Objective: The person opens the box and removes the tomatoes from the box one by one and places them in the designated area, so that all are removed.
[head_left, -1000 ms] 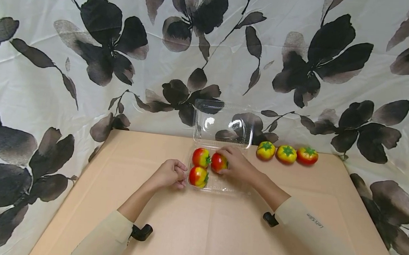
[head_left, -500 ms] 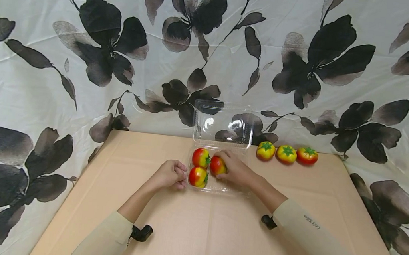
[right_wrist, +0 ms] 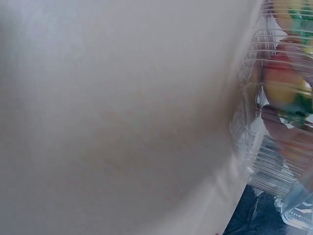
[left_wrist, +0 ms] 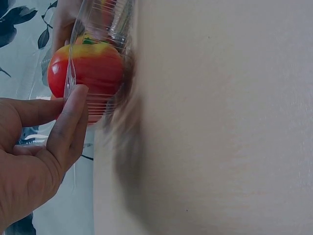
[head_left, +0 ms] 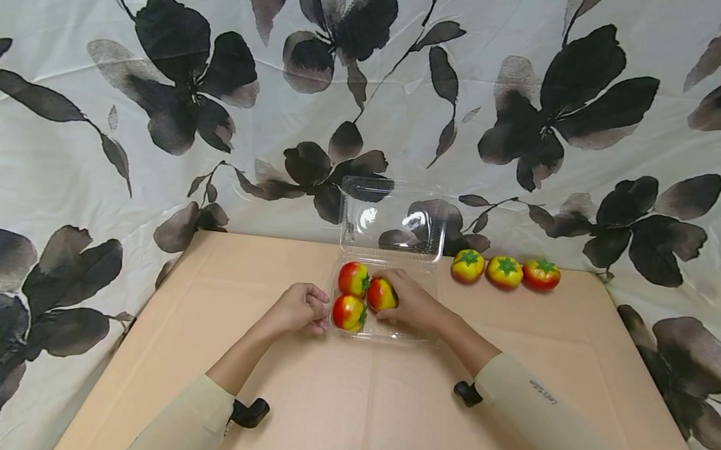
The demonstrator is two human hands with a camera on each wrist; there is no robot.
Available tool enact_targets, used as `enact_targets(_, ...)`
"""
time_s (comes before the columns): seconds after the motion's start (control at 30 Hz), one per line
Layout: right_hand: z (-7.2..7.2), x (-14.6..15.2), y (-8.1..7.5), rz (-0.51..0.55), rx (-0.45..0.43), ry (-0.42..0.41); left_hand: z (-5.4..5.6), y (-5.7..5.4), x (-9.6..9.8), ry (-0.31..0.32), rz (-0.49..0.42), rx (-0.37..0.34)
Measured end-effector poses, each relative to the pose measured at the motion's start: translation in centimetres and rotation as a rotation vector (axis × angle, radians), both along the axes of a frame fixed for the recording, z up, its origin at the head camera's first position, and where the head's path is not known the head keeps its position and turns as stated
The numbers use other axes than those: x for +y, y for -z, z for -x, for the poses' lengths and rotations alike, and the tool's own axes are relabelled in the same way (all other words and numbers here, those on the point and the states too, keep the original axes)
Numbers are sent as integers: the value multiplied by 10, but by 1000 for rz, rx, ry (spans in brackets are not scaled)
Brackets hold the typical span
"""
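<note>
- Right hand [head_left: 414, 305] grips the red-yellow tomato [head_left: 382, 294] inside the clear container [head_left: 398, 334], beside two other tomatoes [head_left: 353, 279]; a careless release could roll it askew!
- Left hand [head_left: 297, 308] pinches the rim [left_wrist: 71, 73]; loosen that, and a nudge might slide everything.

Six glossy, round plastic-looking fruits with green leafy tops: three fruits [head_left: 349, 312] within the walls of one clear plastic hinged box [head_left: 412, 333], and three fruits [head_left: 504, 272] in a row to the box's right. Two bare hands: one left hand [head_left: 295, 308] at the box's left wall, one right hand [head_left: 414, 302] in its right half. Two beige sleeves [head_left: 183, 416] and two black wrist devices [head_left: 250, 412], nearer the viewer than the box. One tan board [head_left: 359, 408] under the box; one white flower-printed cloth [head_left: 431, 135] behind it.
</note>
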State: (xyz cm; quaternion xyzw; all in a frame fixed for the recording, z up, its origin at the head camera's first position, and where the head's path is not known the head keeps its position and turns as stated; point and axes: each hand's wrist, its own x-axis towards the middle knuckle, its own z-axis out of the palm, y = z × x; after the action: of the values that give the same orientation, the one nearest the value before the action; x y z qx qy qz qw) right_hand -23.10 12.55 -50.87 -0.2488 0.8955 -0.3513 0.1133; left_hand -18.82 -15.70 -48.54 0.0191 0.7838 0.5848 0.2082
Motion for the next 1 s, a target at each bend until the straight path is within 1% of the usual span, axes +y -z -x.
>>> enact_targets(0.23, 4, -2, 4, 40, -36, 19, -2, -1, -1, -5, 2, -11)
enact_targets(0.43, 4, -2, 5, 80, -63, 30, -2, 0, -1, -7, -4, -6)
enact_targets(0.7, 3, -2, 5, 103, -109, 56, -2, 2, -1, -12, -1, -10)
enact_targets(0.83, 4, -2, 6, 111, -100, 54, -2, 1, 0, -21, -2, -12)
enact_targets(1.0, 5, -3, 8, 125, -90, 57, -3, 0, 0, -8, 2, -1)
